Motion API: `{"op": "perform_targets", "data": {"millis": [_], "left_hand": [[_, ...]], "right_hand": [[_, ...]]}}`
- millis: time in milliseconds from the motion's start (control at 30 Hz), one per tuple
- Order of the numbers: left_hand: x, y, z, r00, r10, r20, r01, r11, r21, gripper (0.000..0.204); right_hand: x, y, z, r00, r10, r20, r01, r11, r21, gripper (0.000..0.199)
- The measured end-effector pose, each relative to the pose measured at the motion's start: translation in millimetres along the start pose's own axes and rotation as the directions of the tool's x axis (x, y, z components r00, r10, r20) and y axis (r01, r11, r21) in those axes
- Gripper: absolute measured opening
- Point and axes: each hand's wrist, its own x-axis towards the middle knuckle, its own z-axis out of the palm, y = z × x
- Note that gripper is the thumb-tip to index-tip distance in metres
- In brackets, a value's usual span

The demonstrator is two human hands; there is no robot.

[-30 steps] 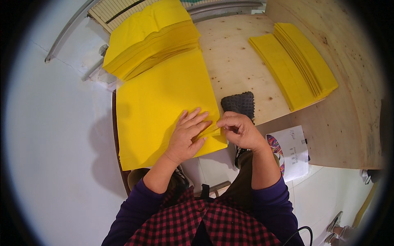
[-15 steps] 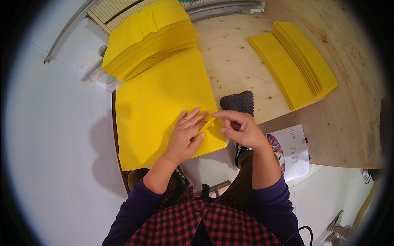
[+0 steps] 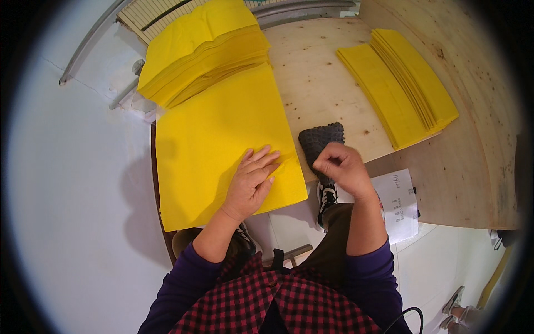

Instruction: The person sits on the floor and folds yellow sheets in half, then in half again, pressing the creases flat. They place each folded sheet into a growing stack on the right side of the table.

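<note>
A pile of yellow sheets (image 3: 211, 133), thin and cloth-like, lies before me with its top sheet spread flat. Near its right side my left hand (image 3: 250, 183) rests on the top sheet, fingers stretched out. Beyond the sheet's right edge, my right hand (image 3: 345, 170) is held with its fingers curled in over a dark grey waffle-textured cloth (image 3: 320, 139). Nothing shows in those fingers; whether they touch the cloth I cannot tell.
At the far end of the pile stands a thick folded stack of yellow sheets (image 3: 200, 50). On the wooden board (image 3: 311, 67) to the right lie more folded yellow bundles (image 3: 397, 89). A printed white packet (image 3: 397, 206) is below the board's edge.
My right hand has left the sheet's lifted corner and moved right to the grey cloth, its fingers now curled. The corner lies flatter. My left hand stays in place.
</note>
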Motion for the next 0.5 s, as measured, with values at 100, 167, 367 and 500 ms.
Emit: {"op": "perform_targets", "data": {"millis": [100, 167, 367, 500], "left_hand": [[0, 0, 0, 1.0, 0.004, -0.001, -0.004, 1.0, -0.002, 0.027], [0, 0, -1, 1.0, 0.007, -0.003, -0.007, 1.0, -0.004, 0.027], [0, -1, 0, 1.0, -0.008, 0.007, 0.008, 1.0, -0.016, 0.026], [-2, -2, -1, 1.0, -0.002, -0.01, 0.002, 1.0, -0.025, 0.026]], "right_hand": [[10, 11, -3, 0.928, 0.151, -0.34, -0.138, 0.988, 0.064, 0.006], [15, 18, -4, 0.936, 0.104, -0.337, -0.173, 0.968, -0.18, 0.016], [16, 34, 14, 0.939, 0.264, -0.22, -0.344, 0.74, -0.578, 0.021], [22, 47, 16, 0.938, 0.226, -0.264, -0.345, 0.705, -0.62, 0.017]]}}
